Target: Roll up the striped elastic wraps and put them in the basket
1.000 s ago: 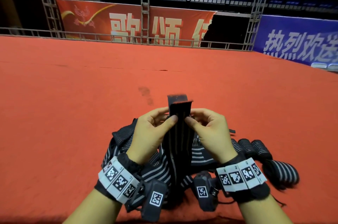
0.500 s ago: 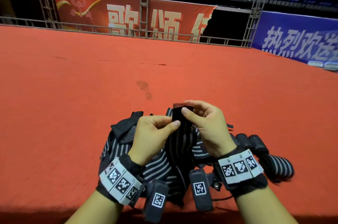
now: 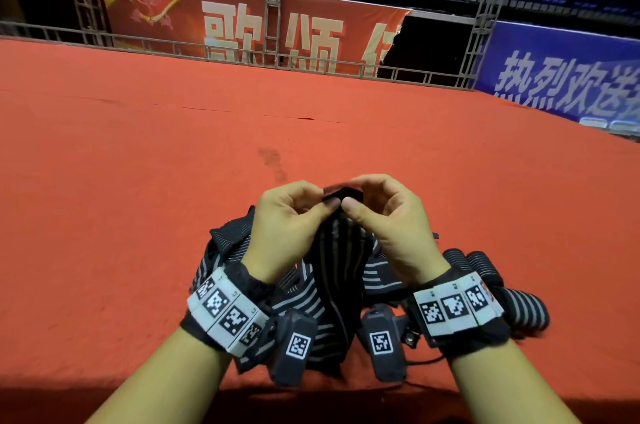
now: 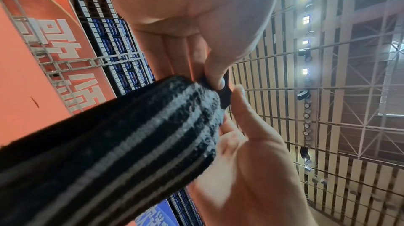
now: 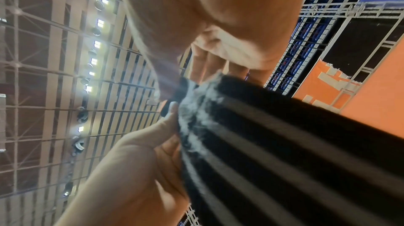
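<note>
Both hands hold the top end of a black elastic wrap with grey stripes (image 3: 334,261), which hangs down from them to a heap of loose wraps (image 3: 228,247) on the red carpet. My left hand (image 3: 294,212) and right hand (image 3: 384,209) pinch the folded end (image 3: 343,193) between thumbs and curled fingers. In the left wrist view the striped wrap (image 4: 131,143) runs up to the pinching thumbs, and the right wrist view shows the same wrap (image 5: 273,143) from the other side. Several rolled wraps (image 3: 485,268) lie to the right of my right wrist. No basket shows in any view.
Red carpet (image 3: 138,181) stretches wide on all sides of the heap. A metal railing (image 3: 242,53) with red and blue banners closes off the far edge.
The upright end of the wrap has been folded down and is now tucked small between my fingers. Both hands have closed in together over it.
</note>
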### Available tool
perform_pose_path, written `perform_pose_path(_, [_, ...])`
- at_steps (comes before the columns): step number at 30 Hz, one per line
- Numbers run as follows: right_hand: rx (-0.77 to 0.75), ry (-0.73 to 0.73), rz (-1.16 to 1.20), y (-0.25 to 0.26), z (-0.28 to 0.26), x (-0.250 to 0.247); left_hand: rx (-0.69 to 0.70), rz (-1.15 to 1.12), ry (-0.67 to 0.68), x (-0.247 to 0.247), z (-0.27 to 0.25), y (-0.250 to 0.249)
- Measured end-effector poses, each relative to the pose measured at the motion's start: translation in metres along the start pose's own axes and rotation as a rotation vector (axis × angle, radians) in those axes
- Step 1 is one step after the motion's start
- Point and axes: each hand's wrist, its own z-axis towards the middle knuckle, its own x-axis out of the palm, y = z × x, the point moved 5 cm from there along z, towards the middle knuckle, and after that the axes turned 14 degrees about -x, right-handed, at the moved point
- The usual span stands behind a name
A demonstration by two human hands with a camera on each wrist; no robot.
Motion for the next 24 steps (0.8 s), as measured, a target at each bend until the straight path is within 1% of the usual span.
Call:
perform_pose_path(3, [0.104,0.158,0.025,-0.011,-0.005,0.001,0.011,-0.036,-0.006,-0.004,0.013,-0.014])
perform_pose_path(5, [0.121,0.180,-0.016,-0.014,-0.006,0.002,-0.004,-0.022,0.018,-0.004,0.021,-0.026])
perform_pose_path(9, [0.074,0.079,-0.088,-0.013,0.006,0.005,-0.094,-0.015,0.139,-0.001,0.037,-0.036])
perform_pose_path(12, [0.061,-0.037,-0.019,-0.006,0.024,0.004,-0.184,0.045,0.284,0.000,0.042,-0.028])
perform_pose_path(14, [0.054,-0.079,0.039,0.003,0.038,0.007,-0.174,0.154,0.393,0.004,0.036,-0.021])
perform_pose_path(15, [0.045,-0.085,0.046,0.008,0.045,0.009,-0.163,0.223,0.416,0.004,0.033,-0.016])
perform_pose_path(17, [0.019,-0.091,0.023,0.020,0.060,0.012,-0.140,0.300,0.397,0.002,0.028,-0.011])
perform_pose_path(20, [-0.006,-0.103,-0.004,0.039,0.082,0.015,-0.145,0.242,0.366,-0.003,0.029,-0.012])
perform_pose_path(24, [-0.082,-0.149,-0.010,0.066,0.113,0.018,-0.149,0.267,0.368,-0.010,0.034,-0.012])
